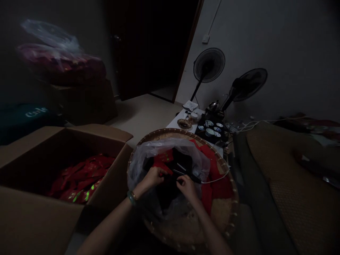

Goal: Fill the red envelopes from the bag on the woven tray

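Note:
The scene is dim. My left hand (153, 178), with bangles at the wrist, has its fingers closed on a red cloth-like piece (162, 165) with shiny print. My right hand (186, 186) is pinched together just to its right; what lies between the fingertips, if anything, is too dark to make out. Beyond the right hand lies a dark corded tool (195, 177) with two thin metal prongs, its white cable running right. Both hands are over an open clear plastic bag (140, 156) with dark contents, inside a round woven tray (221, 210).
More red pieces (219, 184) lie on the tray's right side. At left, an open cardboard box (106, 193) holds many red printed items. Cups (209, 132) stand on a low table ahead, near two fans (209, 65). A mat-covered seat (300, 198) is at right.

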{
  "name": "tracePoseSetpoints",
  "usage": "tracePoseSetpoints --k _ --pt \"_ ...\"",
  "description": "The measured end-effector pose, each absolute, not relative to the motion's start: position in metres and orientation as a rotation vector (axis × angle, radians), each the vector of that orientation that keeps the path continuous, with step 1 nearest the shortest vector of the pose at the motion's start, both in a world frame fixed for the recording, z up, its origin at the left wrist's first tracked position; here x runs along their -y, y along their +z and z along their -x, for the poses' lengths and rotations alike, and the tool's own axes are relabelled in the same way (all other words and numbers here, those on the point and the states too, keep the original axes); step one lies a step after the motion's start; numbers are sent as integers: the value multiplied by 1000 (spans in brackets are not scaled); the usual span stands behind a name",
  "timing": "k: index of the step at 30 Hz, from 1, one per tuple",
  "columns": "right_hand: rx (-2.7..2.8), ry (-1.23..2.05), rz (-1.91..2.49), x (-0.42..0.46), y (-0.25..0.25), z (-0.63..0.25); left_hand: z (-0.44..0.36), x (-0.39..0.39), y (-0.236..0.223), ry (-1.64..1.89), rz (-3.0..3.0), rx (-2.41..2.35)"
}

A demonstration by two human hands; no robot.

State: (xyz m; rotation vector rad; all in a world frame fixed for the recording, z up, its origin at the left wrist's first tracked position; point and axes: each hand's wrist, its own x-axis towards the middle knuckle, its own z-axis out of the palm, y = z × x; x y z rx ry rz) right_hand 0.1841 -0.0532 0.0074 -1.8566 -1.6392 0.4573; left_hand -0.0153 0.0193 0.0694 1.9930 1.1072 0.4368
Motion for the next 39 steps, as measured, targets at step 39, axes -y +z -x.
tracePoseSetpoints --k 39 --pt "1846 529 1640 47 66 -152 14 -15 77 513 -2037 -962"
